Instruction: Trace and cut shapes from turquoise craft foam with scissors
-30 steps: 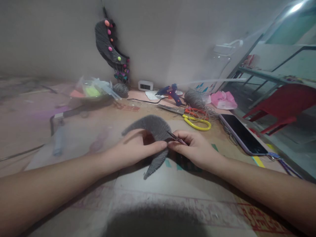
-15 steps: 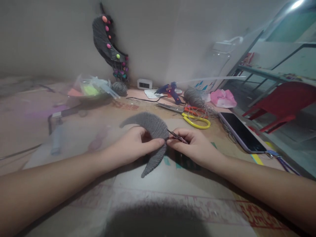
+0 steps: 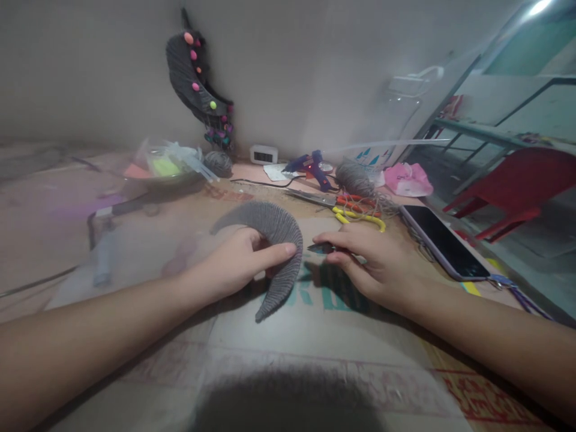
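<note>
A grey yarn-wrapped crescent [image 3: 275, 240] lies on the cardboard in front of me. My left hand [image 3: 240, 264] is closed on its inner edge, the thumb pressed on the yarn. My right hand [image 3: 366, 258] is just right of the crescent, pinching a small dark pointed tool [image 3: 320, 247] whose tip points left at the crescent, a short gap away.
Yellow-handled scissors [image 3: 360, 217] and orange ones lie behind my right hand. A phone [image 3: 443, 241] rests at the right. A blue glue gun [image 3: 309, 167], grey yarn balls [image 3: 355, 177], a pink bag [image 3: 407, 180], a plastic bowl [image 3: 164, 171] and a finished beaded crescent [image 3: 193, 84] on the wall stand farther back.
My right hand has drawn the tool back to the right, away from the crescent's edge. The left hand has turned the crescent slightly and keeps its hold.
</note>
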Action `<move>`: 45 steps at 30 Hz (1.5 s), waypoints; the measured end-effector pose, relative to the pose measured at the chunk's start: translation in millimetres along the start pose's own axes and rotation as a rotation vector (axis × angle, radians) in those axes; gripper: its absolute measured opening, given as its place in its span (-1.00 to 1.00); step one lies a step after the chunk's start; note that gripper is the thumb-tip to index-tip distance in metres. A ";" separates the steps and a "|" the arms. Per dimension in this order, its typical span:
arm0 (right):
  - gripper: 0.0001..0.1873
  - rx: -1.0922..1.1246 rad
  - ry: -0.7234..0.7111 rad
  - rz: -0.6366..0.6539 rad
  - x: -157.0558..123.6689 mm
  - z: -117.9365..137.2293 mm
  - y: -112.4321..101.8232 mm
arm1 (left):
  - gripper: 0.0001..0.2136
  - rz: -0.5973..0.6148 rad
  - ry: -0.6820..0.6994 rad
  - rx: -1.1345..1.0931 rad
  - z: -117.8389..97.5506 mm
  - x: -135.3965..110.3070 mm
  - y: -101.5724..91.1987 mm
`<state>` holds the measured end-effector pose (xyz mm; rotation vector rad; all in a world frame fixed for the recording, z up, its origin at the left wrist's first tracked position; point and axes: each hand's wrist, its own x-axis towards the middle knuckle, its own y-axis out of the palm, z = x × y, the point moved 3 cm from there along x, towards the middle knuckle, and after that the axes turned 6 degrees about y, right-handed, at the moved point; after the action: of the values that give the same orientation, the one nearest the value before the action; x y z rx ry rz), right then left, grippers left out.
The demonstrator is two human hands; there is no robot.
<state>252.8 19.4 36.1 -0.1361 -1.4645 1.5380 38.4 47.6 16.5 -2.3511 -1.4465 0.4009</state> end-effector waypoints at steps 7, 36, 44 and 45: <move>-0.77 -0.055 -0.077 -0.046 -0.4 1.6 3.6 | -0.57 0.011 -0.006 0.001 2.0 -1.1 0.3; -0.79 0.071 -0.031 -0.019 -0.6 -0.6 8.1 | -0.56 0.047 0.042 -0.011 7.8 0.8 0.3; -0.74 0.168 0.000 -0.027 -3.3 2.4 2.2 | -0.60 0.054 0.029 0.015 0.1 -1.8 3.5; -0.74 0.196 0.053 -0.039 -3.3 1.0 2.1 | -0.61 0.043 0.055 0.039 -1.7 -1.9 4.0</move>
<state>252.7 16.8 33.0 -0.0312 -1.2605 1.6240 41.5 43.9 16.4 -2.3477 -1.3530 0.3691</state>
